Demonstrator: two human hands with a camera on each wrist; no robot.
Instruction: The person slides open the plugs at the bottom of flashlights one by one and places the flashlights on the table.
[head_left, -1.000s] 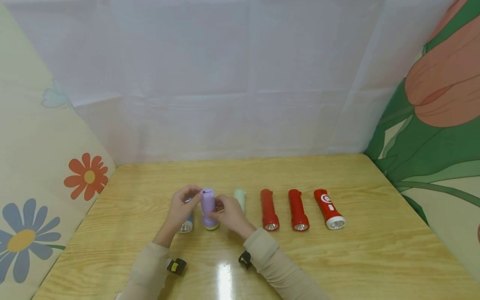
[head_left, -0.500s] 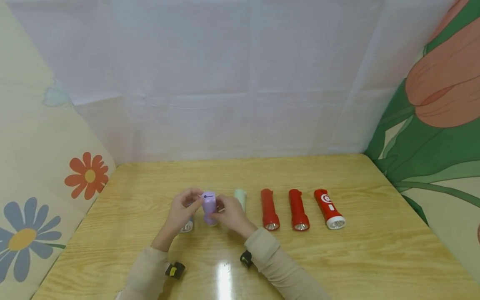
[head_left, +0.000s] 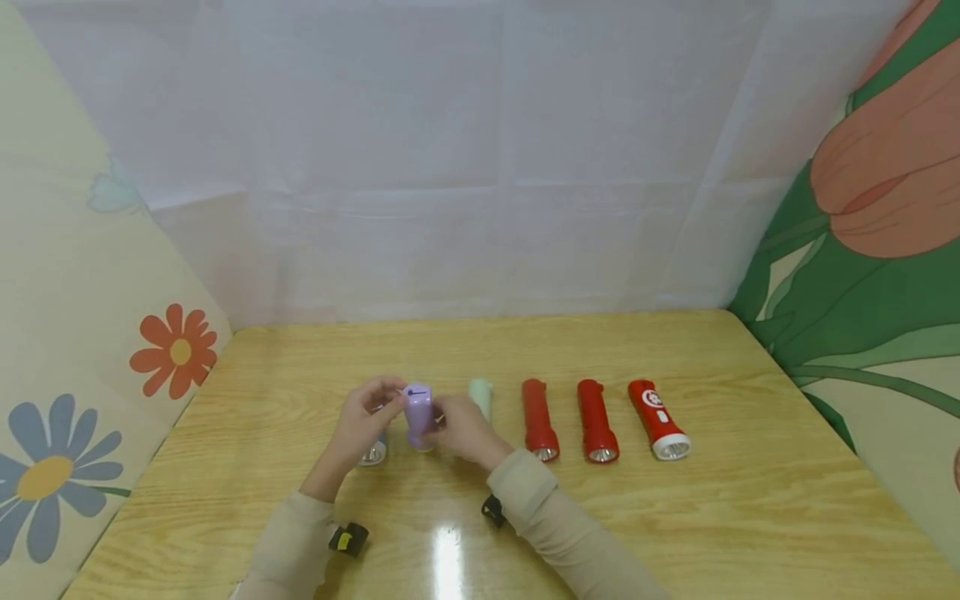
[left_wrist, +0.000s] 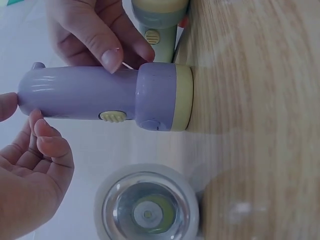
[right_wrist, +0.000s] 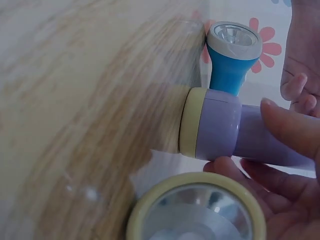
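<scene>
A purple flashlight (head_left: 418, 414) with a yellow rim stands head down on the table, its tail end up. My left hand (head_left: 362, 421) pinches the tail end between thumb and fingertips. Lower on the barrel, my right hand (head_left: 467, 429) grips it, with the thumb (left_wrist: 111, 57) along the side in the left wrist view. A yellow slide switch (left_wrist: 113, 116) shows on the barrel. Just left lies a blue flashlight (right_wrist: 232, 70) with a white head, partly hidden by my left hand in the head view. To the right, my right hand covers part of a pale green flashlight (head_left: 481, 398).
Farther right on the wooden table (head_left: 450, 354) lie two red flashlights, the nearer one (head_left: 539, 417) and the other (head_left: 596, 417). Beyond them is a red flashlight with a white head (head_left: 658, 417). A white cloth (head_left: 480, 167) hangs behind the table.
The purple flashlight has gone from leaning, with its yellow rim showing, to upright on its head. Both hands have kept hold of it; over the last half second they have barely moved.
</scene>
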